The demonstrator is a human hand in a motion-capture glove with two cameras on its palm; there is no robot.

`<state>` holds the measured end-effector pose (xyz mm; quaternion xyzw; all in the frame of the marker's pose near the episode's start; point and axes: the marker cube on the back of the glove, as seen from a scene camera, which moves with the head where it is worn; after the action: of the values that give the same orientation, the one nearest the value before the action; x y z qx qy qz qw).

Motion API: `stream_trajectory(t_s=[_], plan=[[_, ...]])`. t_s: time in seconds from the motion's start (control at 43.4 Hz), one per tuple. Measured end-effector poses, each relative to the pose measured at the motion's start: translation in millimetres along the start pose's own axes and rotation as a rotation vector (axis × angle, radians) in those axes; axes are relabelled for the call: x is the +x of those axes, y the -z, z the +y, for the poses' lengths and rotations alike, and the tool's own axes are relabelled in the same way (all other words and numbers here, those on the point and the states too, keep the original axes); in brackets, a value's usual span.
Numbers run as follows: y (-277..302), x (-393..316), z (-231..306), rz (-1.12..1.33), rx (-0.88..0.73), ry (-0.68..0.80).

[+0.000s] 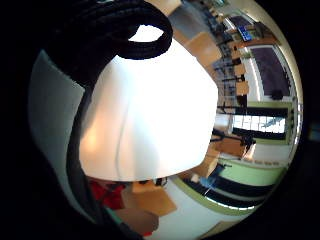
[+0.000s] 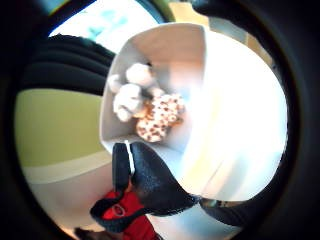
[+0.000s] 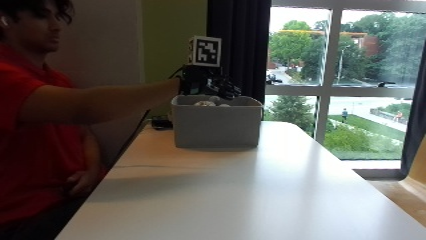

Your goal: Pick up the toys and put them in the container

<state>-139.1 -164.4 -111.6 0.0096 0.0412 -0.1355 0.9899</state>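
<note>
White plastic formed the container (image 3: 216, 122), which stood on the white table (image 3: 253, 195) near its far end, before the window (image 3: 346, 80). Soft toys lay inside it: a pale plush toy (image 2: 129, 95) beside a spotted brown-and-white one (image 2: 159, 117), their tops just visible over the rim in the outside view. The person's gloved right hand (image 3: 212, 84) hovered over the container's back left rim. Its fingers appeared loosely bent and held nothing visible. The thumb side palm view looked down into the container.
</note>
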Motion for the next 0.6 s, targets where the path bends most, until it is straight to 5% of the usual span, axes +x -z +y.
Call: stream_trajectory(t_s=[0.323, 0.6], plan=[[-77, 122, 65, -0.047, 0.005, -0.176], [-121, 140, 92, -0.059, -0.033, -0.319]])
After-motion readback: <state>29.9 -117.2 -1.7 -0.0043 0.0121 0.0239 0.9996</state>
